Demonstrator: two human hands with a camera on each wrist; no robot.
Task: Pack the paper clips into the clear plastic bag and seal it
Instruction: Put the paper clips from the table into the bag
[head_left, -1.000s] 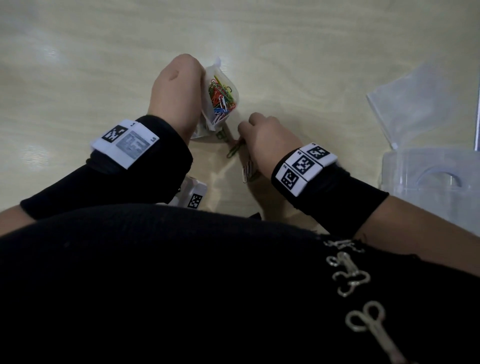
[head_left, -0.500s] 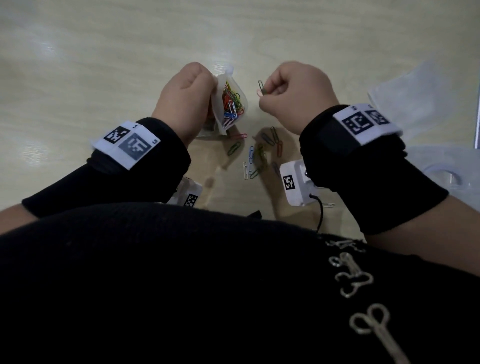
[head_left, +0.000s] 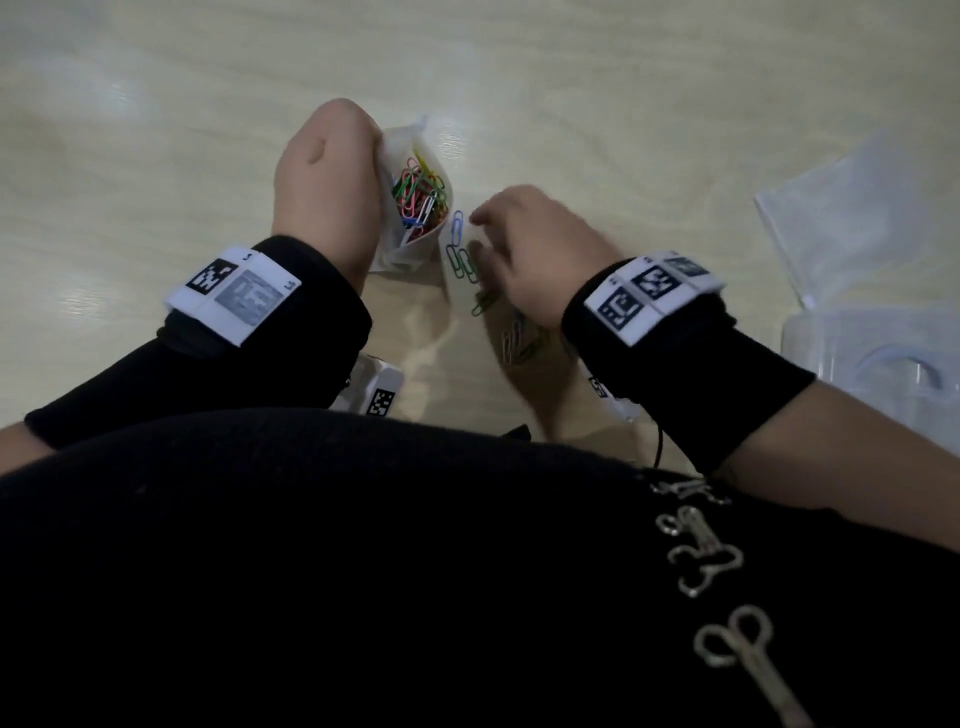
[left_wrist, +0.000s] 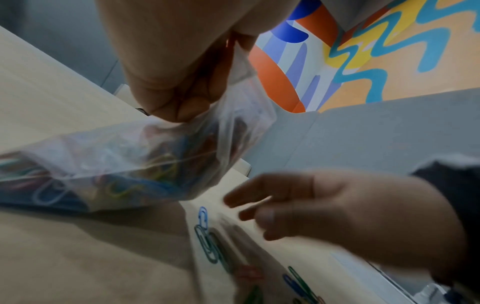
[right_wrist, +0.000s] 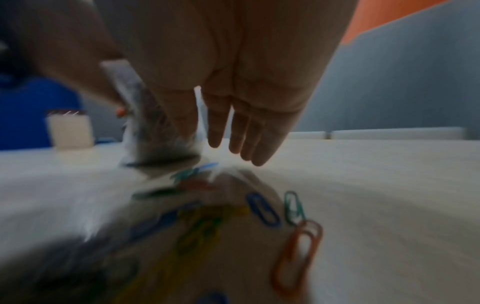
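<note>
Half a second ago the right hand (head_left: 535, 249) was up level with the bag's mouth, pinching a single clip; now it is down over the bench (head_left: 623, 104) with its fingers (right_wrist: 215, 125) straight and loose, holding nothing, its fingertips just above the loose paper clips (head_left: 462, 254). The clip it carried can no longer be picked out. The left hand (head_left: 327, 176) is where it was, fingers curled round the top edge of the clear plastic bag (head_left: 415, 208) and keeping its mouth open. The bag stands with its bottom on the bench, just left of the scattered clips, and a heap of colored clips (head_left: 421, 195) already lies inside it.

Several loose clips sit half under the right hand and in its shadow, so their number is hard to make out. The right wrist view is smeared with motion blur, sharp only on a blue (right_wrist: 263, 209), a green (right_wrist: 293, 207) and an orange clip (right_wrist: 298, 255) near the camera. The left wrist view shows the bag's film up close, its contents fogged. At the right edge, a second clear bag (head_left: 852, 218) and a clear plastic box (head_left: 872, 358) are cut off by the frame.
</note>
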